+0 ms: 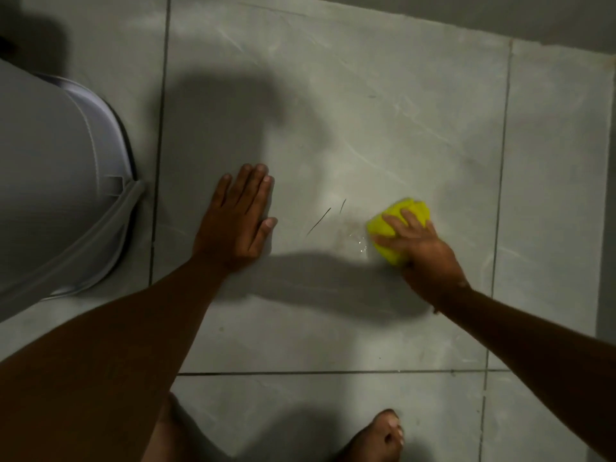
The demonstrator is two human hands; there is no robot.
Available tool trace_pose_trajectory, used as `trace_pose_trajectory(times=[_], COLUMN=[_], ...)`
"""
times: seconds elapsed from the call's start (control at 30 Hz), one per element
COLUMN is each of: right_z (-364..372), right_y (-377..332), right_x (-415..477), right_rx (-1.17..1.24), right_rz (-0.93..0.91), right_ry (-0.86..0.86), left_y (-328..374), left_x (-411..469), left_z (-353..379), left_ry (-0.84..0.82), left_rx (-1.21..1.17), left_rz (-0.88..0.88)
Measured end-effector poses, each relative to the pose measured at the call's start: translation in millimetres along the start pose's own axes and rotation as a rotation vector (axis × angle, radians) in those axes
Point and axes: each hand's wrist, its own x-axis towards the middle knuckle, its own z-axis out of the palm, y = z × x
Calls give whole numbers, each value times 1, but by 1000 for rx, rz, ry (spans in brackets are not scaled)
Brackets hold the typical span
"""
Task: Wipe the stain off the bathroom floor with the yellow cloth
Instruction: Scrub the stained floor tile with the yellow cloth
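My right hand [423, 255] presses a bunched yellow cloth [388, 225] onto the grey tiled floor [333, 128]; its fingers cover much of the cloth. Just left of the cloth lies a faint brownish wet stain [355, 236] with small glints of water. Two thin dark lines [320, 220] mark the tile a little further left. My left hand [238, 218] lies flat on the floor, palm down, fingers together, holding nothing, about a hand's width left of the stain.
A white toilet base [56, 181] fills the left side, close to my left forearm. A bare foot [376, 438] stands at the bottom edge. Dark grout lines [333, 372] cross the floor. A wall edge [500, 21] runs along the top right.
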Motion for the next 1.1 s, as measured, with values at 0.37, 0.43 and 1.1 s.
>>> trace_pose_trajectory(times=[0.37, 0.43, 1.1], right_z=[27, 26, 46], right_y=[-31, -20, -69], right_x=[-6, -26, -22], right_rx=[78, 157, 71], right_rz=[8, 112, -7], right_ry=[40, 51, 96], left_y=[0, 1, 3], left_x=[0, -1, 1], left_z=[-1, 0, -4], left_ry=[-3, 1, -12], left_rx=[6, 6, -29], left_rz=[1, 3, -5])
